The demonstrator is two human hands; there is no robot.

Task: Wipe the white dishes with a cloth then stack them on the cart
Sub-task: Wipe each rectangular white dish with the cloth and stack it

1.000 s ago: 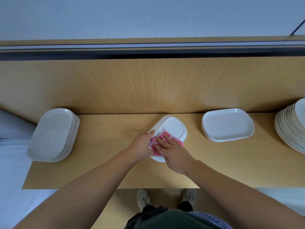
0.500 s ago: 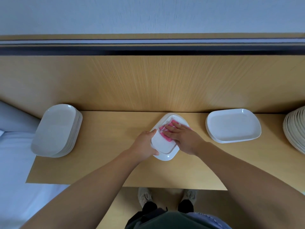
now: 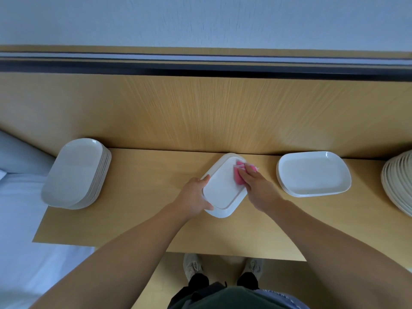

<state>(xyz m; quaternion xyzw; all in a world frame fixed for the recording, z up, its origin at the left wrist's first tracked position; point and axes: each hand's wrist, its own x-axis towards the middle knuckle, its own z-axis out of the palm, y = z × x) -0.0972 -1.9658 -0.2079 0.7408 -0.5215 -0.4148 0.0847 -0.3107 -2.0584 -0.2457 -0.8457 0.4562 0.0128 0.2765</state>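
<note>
Left hand grips dish, lengthwise slanting far-right; right hand holds cloth.

Wood back panel w/ dark strip; white wall; white sheet left; shoes btm.

Glossy white glazed dish, soft pink cloth, matt wood-grain shelf.

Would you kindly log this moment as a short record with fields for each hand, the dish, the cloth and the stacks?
left hand: grips the dish's near-left edge
right hand: holds the pink cloth against the dish's far-right rim
dish: white, rectangular, between the hands over the wooden shelf
pink cloth: bunched under the fingers
left stack: rectangular dishes
right stack: rectangular dishes
round plates: stacked at the far right edge
</note>
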